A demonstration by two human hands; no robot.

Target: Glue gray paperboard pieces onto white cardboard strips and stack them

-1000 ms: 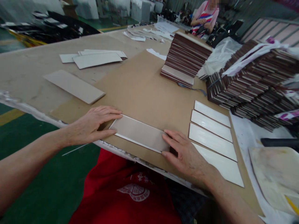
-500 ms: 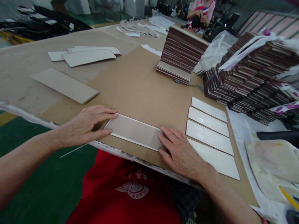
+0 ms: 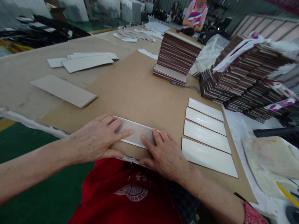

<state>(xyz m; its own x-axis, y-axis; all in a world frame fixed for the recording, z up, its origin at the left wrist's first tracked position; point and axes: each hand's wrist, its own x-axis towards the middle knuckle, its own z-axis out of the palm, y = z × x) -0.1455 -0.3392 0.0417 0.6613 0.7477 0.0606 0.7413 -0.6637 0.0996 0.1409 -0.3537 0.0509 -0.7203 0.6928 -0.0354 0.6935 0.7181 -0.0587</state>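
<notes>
A long grey card panel [image 3: 136, 132] lies flat on the brown board [image 3: 140, 90] at the table's near edge. My left hand [image 3: 99, 140] lies flat on its left half, fingers stretched out. My right hand [image 3: 163, 155] presses flat on its right half, fingers spread. The two hands almost meet over the middle of the panel. Neither hand grips anything. To the right, several glossy white strips [image 3: 205, 137] lie side by side on the board.
Tall stacks of dark-edged panels stand at the back [image 3: 177, 57] and far right [image 3: 243, 77]. Loose grey cards [image 3: 64, 90] lie on the left of the table. A stained white sheet [image 3: 268, 161] lies at the right. Another person [image 3: 193, 15] sits at the table's far end.
Both hands slid inward along the grey panel, from its two ends toward its middle. The panel stays flat on the board.
</notes>
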